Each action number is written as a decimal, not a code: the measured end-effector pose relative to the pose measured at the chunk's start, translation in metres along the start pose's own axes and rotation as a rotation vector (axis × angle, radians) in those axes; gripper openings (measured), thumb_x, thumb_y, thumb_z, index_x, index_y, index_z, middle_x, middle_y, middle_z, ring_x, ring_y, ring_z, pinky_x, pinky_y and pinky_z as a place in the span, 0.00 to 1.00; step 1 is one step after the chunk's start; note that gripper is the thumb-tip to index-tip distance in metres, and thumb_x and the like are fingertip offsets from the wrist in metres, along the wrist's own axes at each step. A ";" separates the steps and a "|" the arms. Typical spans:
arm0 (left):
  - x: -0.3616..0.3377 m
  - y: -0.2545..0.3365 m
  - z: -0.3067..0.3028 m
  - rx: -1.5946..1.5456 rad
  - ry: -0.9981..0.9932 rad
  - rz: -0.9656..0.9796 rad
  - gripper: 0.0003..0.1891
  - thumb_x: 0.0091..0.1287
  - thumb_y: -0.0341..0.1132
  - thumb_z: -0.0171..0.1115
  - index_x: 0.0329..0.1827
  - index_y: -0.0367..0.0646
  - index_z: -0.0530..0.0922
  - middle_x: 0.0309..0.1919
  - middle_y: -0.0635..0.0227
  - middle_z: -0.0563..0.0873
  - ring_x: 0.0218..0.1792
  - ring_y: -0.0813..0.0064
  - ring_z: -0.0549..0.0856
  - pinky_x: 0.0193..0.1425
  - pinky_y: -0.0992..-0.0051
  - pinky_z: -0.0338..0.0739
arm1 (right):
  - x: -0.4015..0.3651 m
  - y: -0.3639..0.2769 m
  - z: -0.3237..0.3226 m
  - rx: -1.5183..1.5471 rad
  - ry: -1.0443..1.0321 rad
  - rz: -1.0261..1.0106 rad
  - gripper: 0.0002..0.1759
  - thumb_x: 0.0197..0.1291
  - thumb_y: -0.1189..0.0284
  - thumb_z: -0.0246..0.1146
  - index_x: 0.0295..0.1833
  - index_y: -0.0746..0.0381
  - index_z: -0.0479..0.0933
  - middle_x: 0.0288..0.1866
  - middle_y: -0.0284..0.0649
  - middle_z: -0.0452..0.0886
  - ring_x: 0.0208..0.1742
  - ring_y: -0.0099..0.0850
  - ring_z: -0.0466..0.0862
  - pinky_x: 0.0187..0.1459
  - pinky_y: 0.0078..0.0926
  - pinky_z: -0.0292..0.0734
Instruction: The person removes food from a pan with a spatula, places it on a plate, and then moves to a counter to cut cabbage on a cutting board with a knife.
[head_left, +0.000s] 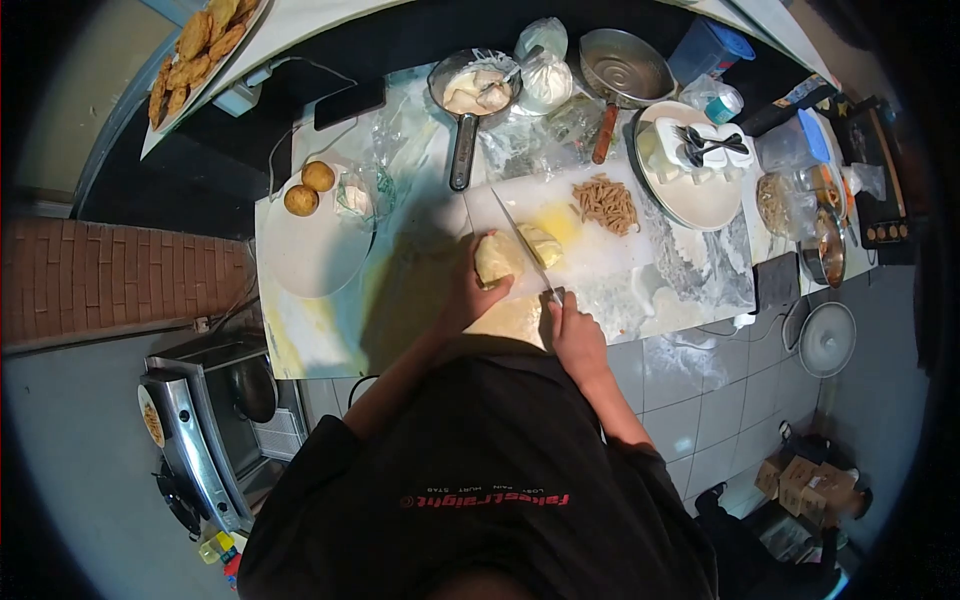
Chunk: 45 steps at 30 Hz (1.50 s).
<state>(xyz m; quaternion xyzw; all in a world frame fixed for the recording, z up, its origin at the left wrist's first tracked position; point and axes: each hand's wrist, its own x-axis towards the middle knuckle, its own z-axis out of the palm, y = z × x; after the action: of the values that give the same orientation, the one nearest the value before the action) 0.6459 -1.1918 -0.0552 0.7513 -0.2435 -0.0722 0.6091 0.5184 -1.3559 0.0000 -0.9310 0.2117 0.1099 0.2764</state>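
Over white board (pixel 615 258) | right grip (pixel 578 342) holding knife (pixel 519 236) | left grip (pixel 466 294) holding yellow piece (pixel 497 259) | shirt (pixel 480 440) reads "fakestraight"

We see a brightly lit tabletop (pixel 715 275) with a dark shadow (pixel 400 285) left of centre, glare on the floor tiles (pixel 685 440), and fisheye curving toward black corners.

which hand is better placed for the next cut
Right, probably: the right hand grips the knife, its blade beside the smaller pale yellow chunk, while the left hand holds the larger pale yellow chunk.
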 end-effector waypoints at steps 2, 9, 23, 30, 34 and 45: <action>0.000 0.005 -0.017 -0.355 -0.120 -0.337 0.33 0.65 0.30 0.69 0.73 0.42 0.66 0.65 0.63 0.76 0.66 0.71 0.75 0.67 0.68 0.72 | -0.007 0.002 -0.001 -0.055 0.015 0.007 0.19 0.78 0.57 0.48 0.51 0.64 0.68 0.25 0.60 0.82 0.29 0.61 0.84 0.30 0.56 0.80; -0.034 0.006 -0.063 -0.813 -0.014 -0.532 0.32 0.68 0.30 0.68 0.74 0.42 0.65 0.65 0.65 0.76 0.64 0.73 0.77 0.67 0.69 0.72 | -0.026 0.004 -0.012 0.008 0.032 -0.088 0.14 0.76 0.61 0.53 0.51 0.62 0.68 0.24 0.56 0.82 0.27 0.58 0.83 0.28 0.56 0.77; -0.029 0.034 -0.258 0.809 0.304 -0.049 0.38 0.57 0.26 0.73 0.71 0.36 0.66 0.58 0.47 0.80 0.61 0.50 0.79 0.66 0.59 0.74 | 0.040 -0.010 -0.047 0.294 0.321 -0.200 0.27 0.59 0.62 0.75 0.54 0.65 0.72 0.20 0.42 0.71 0.19 0.33 0.65 0.24 0.33 0.65; -0.013 -0.060 -0.299 0.904 0.252 -0.098 0.48 0.50 0.40 0.78 0.74 0.40 0.63 0.59 0.45 0.78 0.58 0.43 0.78 0.63 0.54 0.72 | 0.059 -0.010 -0.034 0.024 0.300 -0.283 0.38 0.53 0.55 0.78 0.64 0.61 0.72 0.19 0.47 0.77 0.20 0.46 0.79 0.25 0.41 0.72; -0.015 0.015 -0.266 1.168 0.426 -0.199 0.50 0.53 0.39 0.78 0.79 0.44 0.59 0.69 0.49 0.69 0.64 0.44 0.74 0.65 0.50 0.70 | 0.066 -0.009 -0.027 0.037 0.277 -0.215 0.29 0.56 0.59 0.75 0.58 0.63 0.77 0.19 0.49 0.79 0.22 0.49 0.82 0.27 0.44 0.74; -0.024 0.057 -0.094 0.155 0.124 -0.270 0.30 0.68 0.30 0.67 0.71 0.42 0.66 0.61 0.59 0.77 0.58 0.67 0.79 0.60 0.69 0.75 | 0.053 -0.013 -0.034 1.037 0.078 0.106 0.13 0.66 0.65 0.70 0.39 0.61 0.76 0.19 0.25 0.68 0.15 0.16 0.62 0.15 0.21 0.57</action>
<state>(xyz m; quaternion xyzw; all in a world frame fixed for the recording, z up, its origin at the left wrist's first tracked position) 0.6473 -1.1066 0.0177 0.8250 -0.1069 -0.0879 0.5479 0.5740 -1.3829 0.0176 -0.6632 0.2951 -0.0304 0.6871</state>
